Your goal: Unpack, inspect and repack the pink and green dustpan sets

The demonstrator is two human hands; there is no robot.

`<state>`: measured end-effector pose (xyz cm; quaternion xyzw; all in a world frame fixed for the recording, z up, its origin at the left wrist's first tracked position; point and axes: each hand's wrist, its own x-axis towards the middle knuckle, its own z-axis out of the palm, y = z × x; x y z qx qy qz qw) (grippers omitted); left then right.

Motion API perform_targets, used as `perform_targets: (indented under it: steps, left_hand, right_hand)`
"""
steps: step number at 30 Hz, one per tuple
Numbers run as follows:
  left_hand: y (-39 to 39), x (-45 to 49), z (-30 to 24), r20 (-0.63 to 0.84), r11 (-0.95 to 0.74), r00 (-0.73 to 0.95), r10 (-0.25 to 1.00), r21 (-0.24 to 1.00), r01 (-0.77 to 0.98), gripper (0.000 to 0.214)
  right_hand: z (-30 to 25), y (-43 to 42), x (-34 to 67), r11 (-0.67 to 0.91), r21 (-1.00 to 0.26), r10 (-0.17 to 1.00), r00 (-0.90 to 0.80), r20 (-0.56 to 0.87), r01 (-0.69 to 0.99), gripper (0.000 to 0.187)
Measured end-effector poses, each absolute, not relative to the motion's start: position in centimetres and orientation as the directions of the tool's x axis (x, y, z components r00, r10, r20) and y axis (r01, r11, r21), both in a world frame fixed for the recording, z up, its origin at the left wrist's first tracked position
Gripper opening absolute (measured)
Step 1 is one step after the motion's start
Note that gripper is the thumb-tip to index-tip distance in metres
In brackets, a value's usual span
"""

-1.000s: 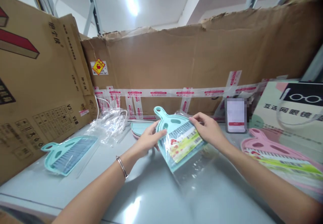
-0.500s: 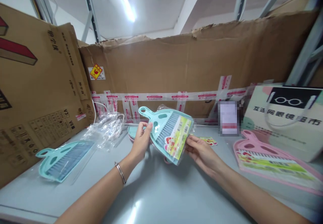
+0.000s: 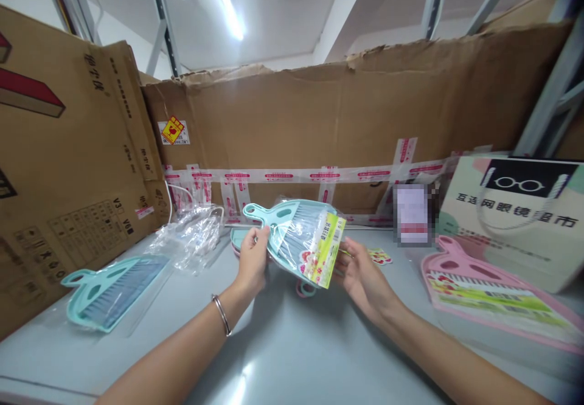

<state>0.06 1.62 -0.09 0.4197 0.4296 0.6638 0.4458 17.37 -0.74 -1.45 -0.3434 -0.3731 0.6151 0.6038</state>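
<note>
Bench [image 3: 292,344]: grey top, and everything here sits on it or is held just over the middle.
Cardboard [image 3: 365,119]: taped sheets standing along the far edge, plus a big printed box [image 3: 55,168] down the left edge.
Paper bag [image 3: 515,222]: far right corner, glasses print on it.
Pink set [image 3: 493,295]: lying flat by the right edge, already in film with a card.
Teal set [image 3: 292,235]: pan and brush in clear film, held up off the bench over the middle, tilted, with the handle pointing to the far left.
Spare brush [image 3: 114,289]: teal, flat near the left edge, well apart from the hands.
Loose film [image 3: 191,238]: crumpled heap toward the far left corner.
Left hand [image 3: 252,262]: closed on the teal set just below the handle, thumb on the front.
Right hand [image 3: 365,274]: palm up, fingers pinching the lower right edge of the teal set by the card.
Card [image 3: 326,250]: yellow-green, inside the film at the right side of the teal set.
Bracelet [image 3: 222,315]: on the left wrist.
Tip: I'd say keep one hand on each side like this, because film is slippery (ask me how I know). Grip the plastic pan through the film rather than the loose film alone, and keep the card flat against the bristles so it doesn't bunch up.
</note>
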Motion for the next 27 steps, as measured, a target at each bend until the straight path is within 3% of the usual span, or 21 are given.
perform_targets:
  steps: [3,6,9,11,13,16,22,27]
  left_hand:
    - [1.5,-0.1,0.1,0.243,-0.292,-0.256,0.936,0.94,-0.177,0.039]
    - [1.8,-0.7,0.2,0.248,-0.3,-0.288,0.925,0.941,-0.156,0.04]
    - [2.1,-1.2,0.2,0.222,-0.282,-0.283,0.933,0.94,-0.19,0.043]
    - [2.0,-1.0,0.1,0.221,-0.274,-0.246,0.944,0.939,-0.207,0.045]
    - [1.8,-0.5,0.1,0.222,-0.262,-0.193,0.956,0.939,-0.221,0.044]
    - [1.4,0.2,-0.1,0.242,-0.261,-0.106,0.964,0.933,-0.249,0.041]
    - [0.8,0.9,-0.6,0.255,-0.236,0.04,0.966,0.936,-0.262,0.043]
    - [0.9,1.2,-0.6,0.272,-0.265,0.0,0.962,0.938,-0.224,0.045]
  right_hand:
    - [-1.6,0.1,18.5,0.013,-0.928,1.0,0.028,0.003,-0.373,0.032]
    - [-1.6,1.9,21.6,-0.002,-0.993,0.974,0.226,-0.028,-0.115,0.038]
    - [-1.0,2.9,23.9,0.153,-0.97,0.805,0.547,0.232,0.187,0.043]
    - [-0.6,2.6,23.6,0.291,-0.915,0.757,0.518,0.398,0.278,0.038]
    - [-0.4,2.1,22.3,0.34,-0.917,0.862,0.321,0.393,0.209,0.034]
    - [-0.8,1.5,20.2,0.202,-0.979,0.97,0.14,0.201,0.007,0.036]
    - [-2.1,1.4,19.6,-0.051,-0.934,0.993,0.086,-0.087,-0.353,0.038]
    - [-2.1,1.3,19.2,-0.046,-0.889,0.998,0.022,-0.063,-0.456,0.038]
